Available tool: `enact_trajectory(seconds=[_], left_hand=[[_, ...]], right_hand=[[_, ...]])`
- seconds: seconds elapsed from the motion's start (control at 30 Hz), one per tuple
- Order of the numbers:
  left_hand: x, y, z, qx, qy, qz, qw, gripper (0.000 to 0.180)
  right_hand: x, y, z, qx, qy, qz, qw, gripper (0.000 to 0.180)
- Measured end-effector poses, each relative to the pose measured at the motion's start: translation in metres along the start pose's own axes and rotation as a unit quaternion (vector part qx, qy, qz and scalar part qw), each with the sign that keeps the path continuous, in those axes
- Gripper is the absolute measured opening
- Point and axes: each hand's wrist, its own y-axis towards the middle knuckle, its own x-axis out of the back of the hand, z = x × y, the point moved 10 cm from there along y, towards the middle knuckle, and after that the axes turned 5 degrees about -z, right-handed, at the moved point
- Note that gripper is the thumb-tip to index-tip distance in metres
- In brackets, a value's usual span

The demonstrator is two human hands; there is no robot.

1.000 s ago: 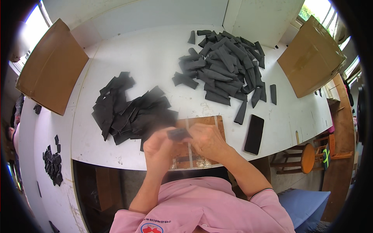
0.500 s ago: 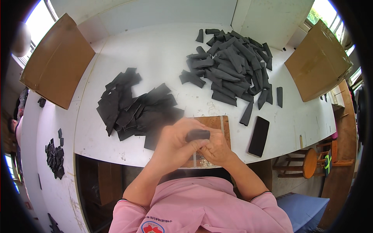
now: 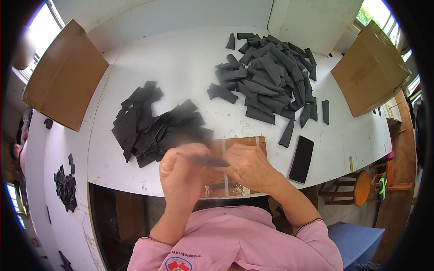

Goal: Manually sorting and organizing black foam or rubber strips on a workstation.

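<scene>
A dark grey tube-like sleeve (image 3: 207, 161), of soft sheet material, stretches between my two hands just above the board's edge. My right hand (image 3: 254, 168) pinches its right end. My left hand (image 3: 181, 170) is curled at the other end and smeared by motion; its fingers are closed, with the sleeve's narrow tip against them. Beneath the hands lies a brown board (image 3: 246, 141) with strips of tape. Flat dark grey pieces (image 3: 147, 128) are heaped just beyond my left hand. Farther off to the right is a pile of rolled dark grey sleeves (image 3: 271, 74).
A black phone (image 3: 301, 159) lies right of the board. Cardboard boxes stand at the left (image 3: 68, 77) and right (image 3: 373, 70) of the white table (image 3: 181, 58). More dark pieces (image 3: 66, 187) rest on a side table at left. A wooden stool (image 3: 360, 189) is at right.
My hands have drawn apart, the left going left and the right slightly right. The sleeve, earlier bunched end-on between them, now lies lengthwise across the gap.
</scene>
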Motion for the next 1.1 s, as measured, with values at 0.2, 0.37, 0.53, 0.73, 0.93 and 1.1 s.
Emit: enact_trajectory(seconds=[0.2, 0.37, 0.53, 0.73, 0.93, 1.1], left_hand=[[0.010, -0.002, 0.021, 0.079, 0.014, -0.012, 0.997, 0.015], [0.008, 0.003, -0.004, -0.042, 0.159, 0.036, 0.986, 0.016], [0.014, 0.010, 0.006, -0.020, 0.176, 0.041, 0.983, 0.013], [0.102, 0.120, 0.007, -0.233, 0.708, -0.099, 0.659, 0.019], [0.160, 0.165, 0.073, -0.015, 0.879, 0.014, 0.476, 0.016], [0.076, 0.096, -0.031, -0.236, 0.582, -0.097, 0.772, 0.004]], right_hand=[[-0.026, -0.012, -0.017, -0.045, 0.002, -0.011, 0.999, 0.027], [-0.018, -0.009, -0.010, -0.032, 0.001, -0.004, 0.999, 0.028], [-0.023, -0.007, -0.015, -0.051, 0.017, 0.011, 0.998, 0.026], [0.064, 0.059, -0.048, -0.120, 0.648, -0.074, 0.748, 0.050], [0.025, -0.023, -0.103, -0.361, 0.397, -0.133, 0.833, 0.045], [-0.025, -0.058, -0.031, -0.323, 0.342, -0.001, 0.883, 0.022]])
